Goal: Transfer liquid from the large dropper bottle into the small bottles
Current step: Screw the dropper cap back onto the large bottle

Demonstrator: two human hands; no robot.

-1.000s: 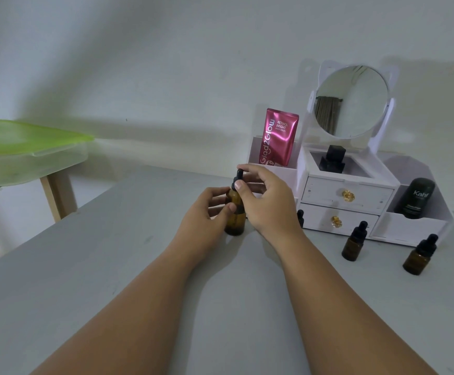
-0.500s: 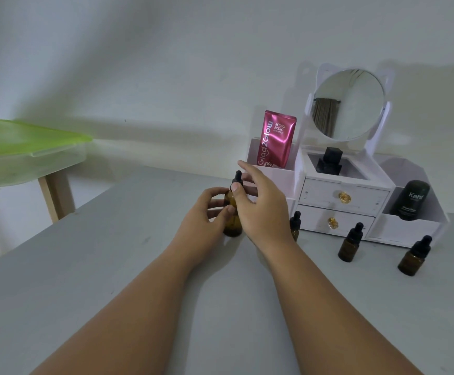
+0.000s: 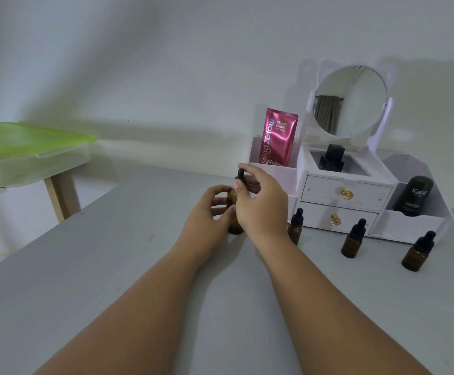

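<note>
The large amber dropper bottle (image 3: pixel 233 212) stands upright on the grey table (image 3: pixel 112 280). My left hand (image 3: pixel 207 220) is wrapped around its body. My right hand (image 3: pixel 261 204) pinches its black dropper cap (image 3: pixel 240 176) between thumb and fingers. Three small amber bottles with black dropper caps stand to the right: one (image 3: pixel 295 228) just behind my right wrist, one (image 3: pixel 353 240) further right, one (image 3: pixel 416 253) furthest right.
A white vanity organiser (image 3: pixel 345 196) with a round mirror, two drawers, a pink sachet (image 3: pixel 278 138) and a dark Kahf tube (image 3: pixel 412 194) stands at the back right. A clear box with a green lid (image 3: pixel 25 152) rests on a wooden stand at left.
My right hand's fingers have shifted around the dropper cap while my left hand kept its hold on the bottle. The view has drifted, which uncovers the small bottle behind my right wrist.
</note>
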